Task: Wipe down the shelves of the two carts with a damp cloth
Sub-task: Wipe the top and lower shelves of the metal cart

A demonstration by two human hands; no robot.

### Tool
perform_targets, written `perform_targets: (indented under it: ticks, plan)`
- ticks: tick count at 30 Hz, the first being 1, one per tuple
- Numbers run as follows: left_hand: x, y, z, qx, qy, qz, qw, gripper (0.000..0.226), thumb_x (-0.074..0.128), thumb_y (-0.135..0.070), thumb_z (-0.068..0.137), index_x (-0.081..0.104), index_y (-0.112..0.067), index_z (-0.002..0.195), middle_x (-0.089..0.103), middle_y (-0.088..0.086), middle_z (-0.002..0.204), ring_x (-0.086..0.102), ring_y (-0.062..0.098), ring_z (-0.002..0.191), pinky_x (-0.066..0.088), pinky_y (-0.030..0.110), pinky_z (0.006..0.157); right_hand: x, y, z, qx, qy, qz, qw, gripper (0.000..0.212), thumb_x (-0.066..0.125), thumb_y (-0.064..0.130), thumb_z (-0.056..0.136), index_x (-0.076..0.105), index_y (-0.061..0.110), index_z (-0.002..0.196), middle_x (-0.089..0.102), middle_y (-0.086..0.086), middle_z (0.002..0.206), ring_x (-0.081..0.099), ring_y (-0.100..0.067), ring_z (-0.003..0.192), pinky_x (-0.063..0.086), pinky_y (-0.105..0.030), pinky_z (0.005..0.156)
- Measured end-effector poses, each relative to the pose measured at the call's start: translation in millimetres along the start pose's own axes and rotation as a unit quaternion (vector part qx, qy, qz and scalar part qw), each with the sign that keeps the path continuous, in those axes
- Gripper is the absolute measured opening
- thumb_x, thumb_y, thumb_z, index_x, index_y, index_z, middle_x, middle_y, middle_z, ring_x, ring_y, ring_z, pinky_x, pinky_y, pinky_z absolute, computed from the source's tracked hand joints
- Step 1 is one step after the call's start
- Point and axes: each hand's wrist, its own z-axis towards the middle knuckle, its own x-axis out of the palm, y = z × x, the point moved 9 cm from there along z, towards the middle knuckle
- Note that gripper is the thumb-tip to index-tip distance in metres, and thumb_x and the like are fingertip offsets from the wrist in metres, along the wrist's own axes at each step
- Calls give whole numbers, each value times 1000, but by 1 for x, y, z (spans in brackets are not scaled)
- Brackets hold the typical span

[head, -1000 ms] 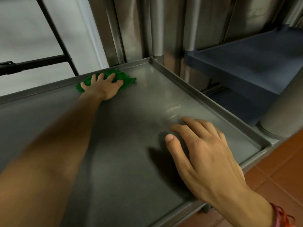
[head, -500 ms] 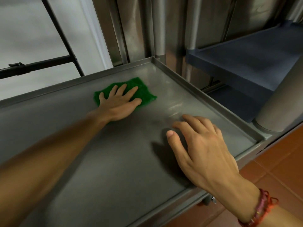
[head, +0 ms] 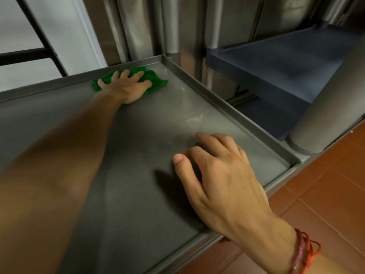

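I see the cloth (head: 156, 80) in the far right corner of the shelf (head: 138, 155), under my left hand (head: 126, 89) and just before the back rim. My right hand (head: 221, 175) is nearer me, over the shelf's right side. A post (head: 172, 26) stands behind the far corner. The second cart's shelf (head: 286, 64) lies to the right, past the side rim.

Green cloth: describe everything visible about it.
The green cloth is a soft-looking, bright green rag, rumpled at its edges. It lies on the metal shelf near its far right corner, close to the back rim. The left hand presses on it with spread, straight fingers, covering its middle, so only its edges show. Whether it is damp cannot be told.
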Motion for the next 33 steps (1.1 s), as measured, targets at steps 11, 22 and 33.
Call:
perform_targets:
  ticks: [11,22,33]
  plan:
    - [12,-27,-81,49,17,-10,999,63,24,-66,94,10,-50,153,-2,-6,166,-5,24,153,-5,64,116,-2,-2,0,-6,-18,-3,1000,55,23,58,101,68,26,97,62,0,124,48,-24,121,40,-45,104]
    - [23,-47,-165,111,35,0,993,63,26,-68,92,3,-56,149,-7,-13,165,-13,16,151,-7,60,117,-6,-2,-2,5,-43,24,999,53,27,57,100,55,22,128,51,-7,141,41,-27,133,38,-50,108]
    - [16,-39,-109,41,38,-3,998,64,23,-68,94,5,-51,153,-6,-7,166,-10,24,152,-7,65,115,-7,-6,-2,8,-59,21,998,48,31,56,100,56,22,123,53,-8,137,43,-28,129,37,-50,108]
